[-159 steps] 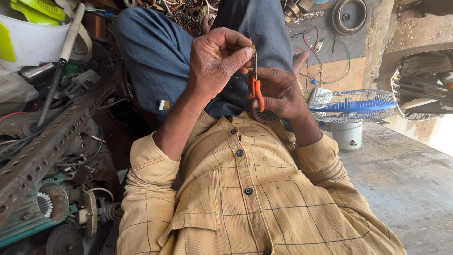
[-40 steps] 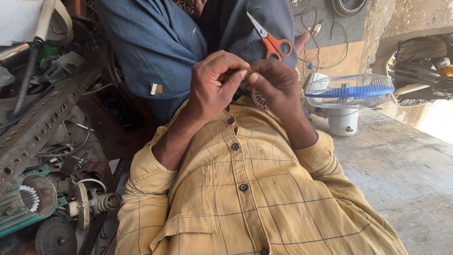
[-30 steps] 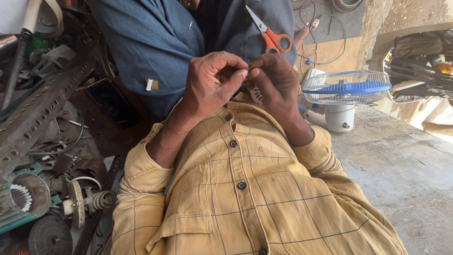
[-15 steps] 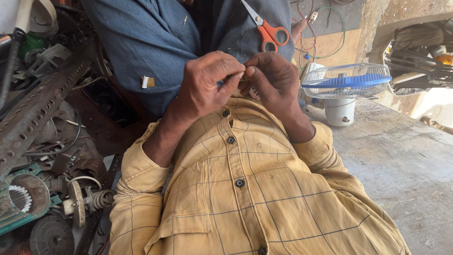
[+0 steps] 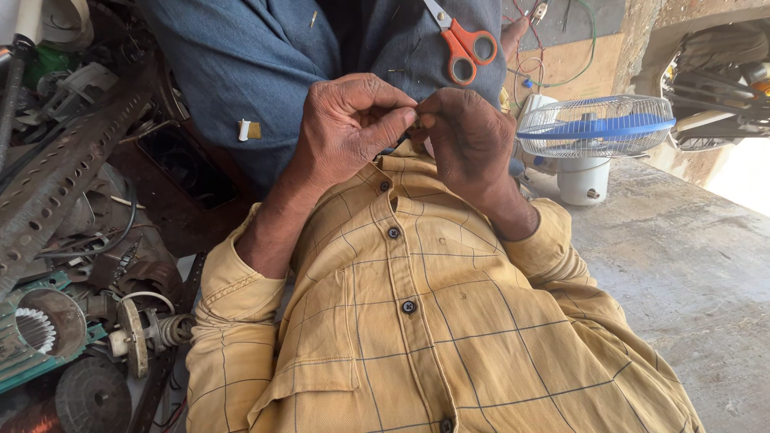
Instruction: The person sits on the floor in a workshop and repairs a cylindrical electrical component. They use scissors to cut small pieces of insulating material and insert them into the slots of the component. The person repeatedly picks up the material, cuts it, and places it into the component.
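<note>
The left hand (image 5: 349, 128) and right hand (image 5: 465, 136) meet fingertip to fingertip, fingers pressed together pinching something too small to identify, just below the orange-handled steel scissors (image 5: 459, 44) lying on the blue-trousered lap (image 5: 241, 64).

Glossy orange plastic scissors (image 5: 464, 42); matt cloth shirt (image 5: 417, 321).

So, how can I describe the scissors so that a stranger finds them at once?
Look at the blue trousers on the person's lap, at the top of the view. The scissors lie there, just above the right hand. Their orange handles are the only bright orange thing there.
</note>
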